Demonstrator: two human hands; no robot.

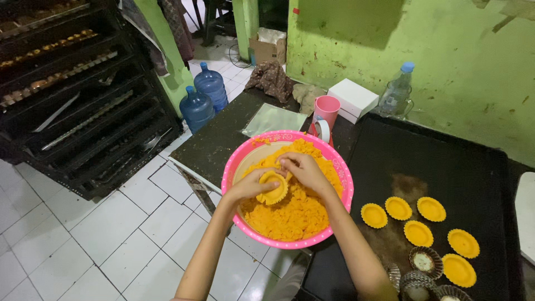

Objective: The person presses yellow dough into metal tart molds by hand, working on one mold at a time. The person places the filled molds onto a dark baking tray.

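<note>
Below my hands sits the pink basin (pixel 234 167) of orange dough (pixel 290 214). My left hand (pixel 249 187) cups a small fluted mould (pixel 272 188), fingers closed round it; my right hand (pixel 301 170) presses dough in from above, fingertips seemingly pinched.

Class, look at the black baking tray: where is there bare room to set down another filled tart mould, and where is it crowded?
The black baking tray is bare across its far half, between the pink cup, the plastic bottle and the filled tart moulds. It is crowded at the near right, where filled moulds and empty fluted moulds cluster.
</note>
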